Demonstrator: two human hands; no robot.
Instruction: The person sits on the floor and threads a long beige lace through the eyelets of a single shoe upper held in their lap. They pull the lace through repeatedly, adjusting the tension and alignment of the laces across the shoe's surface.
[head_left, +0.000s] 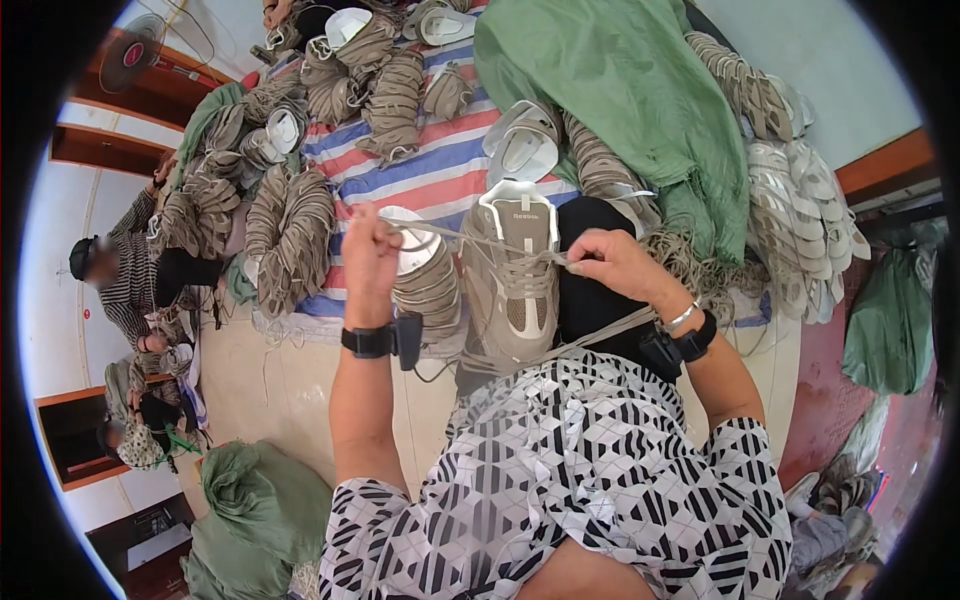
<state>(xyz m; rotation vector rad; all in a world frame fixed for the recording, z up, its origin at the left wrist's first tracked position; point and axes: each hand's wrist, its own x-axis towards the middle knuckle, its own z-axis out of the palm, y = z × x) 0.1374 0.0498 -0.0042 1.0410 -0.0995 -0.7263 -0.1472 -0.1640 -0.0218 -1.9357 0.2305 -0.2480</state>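
Note:
A taupe shoe upper [545, 310] with white trim rests on my lap, its tongue facing away from me. Its lace runs through the eyelets and out to both sides. My left hand [372, 245] is raised left of the upper, fingers closed on one stretch of shoelace [450, 234] pulled taut. Right of the tongue, my right hand [608, 262] pinches the lace close to the eyelets. More loose laces [610, 332] lie across my lap below the upper. Just beyond my left wrist stands a stack of similar uppers [428, 290].
Ahead, a striped sheet [390, 180] bears several stacks of uppers [392, 100]. A large green sack [610, 90] covers the far right; more uppers [800, 220] lean beside it. Another green sack [255, 510] sits at lower left. People [130, 270] sit at the left, near a fan [132, 52].

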